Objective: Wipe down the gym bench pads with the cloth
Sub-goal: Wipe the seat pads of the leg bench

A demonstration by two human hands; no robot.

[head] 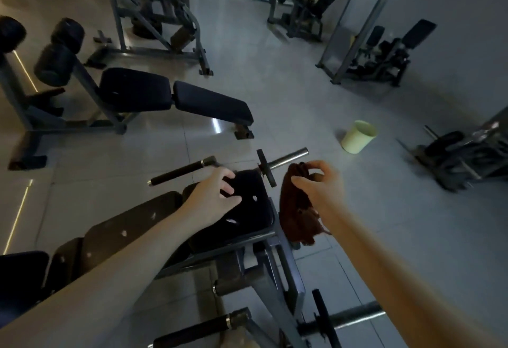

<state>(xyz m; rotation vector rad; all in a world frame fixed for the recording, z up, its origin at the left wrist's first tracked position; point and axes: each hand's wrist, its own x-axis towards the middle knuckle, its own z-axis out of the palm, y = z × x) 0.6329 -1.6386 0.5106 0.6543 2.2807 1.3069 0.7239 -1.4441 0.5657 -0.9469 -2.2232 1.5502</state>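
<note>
So the right hand (316,182) has the brown cloth (297,210) pinched between curled fingers and thumb. It's bunched up and hanging in the air just off the right edge of the bench (269,240), not on any pad yet. The left hand (217,196) is over the far-left corner of the black pad (253,210) at the far end of the bench. Its fingers are loose and a bit spread, gripping nothing, and I honestly can't tell if it's resting on the vinyl or just above it. What matters for the next move: the pad sits to the left of the cloth hand, right beside it, so I'd guess a short sideways carry puts the cloth on the surface. The bench's long axis runs from that black pad back toward the person, down through the brown pads (132,226) at the near-left end, so strokes would probably go along that line. The left hand is in the way of the first pass. There's a metal bar (288,156) sticking out just past the pad's far edge, and a pale bin (358,137) on the floor beyond it.
</note>
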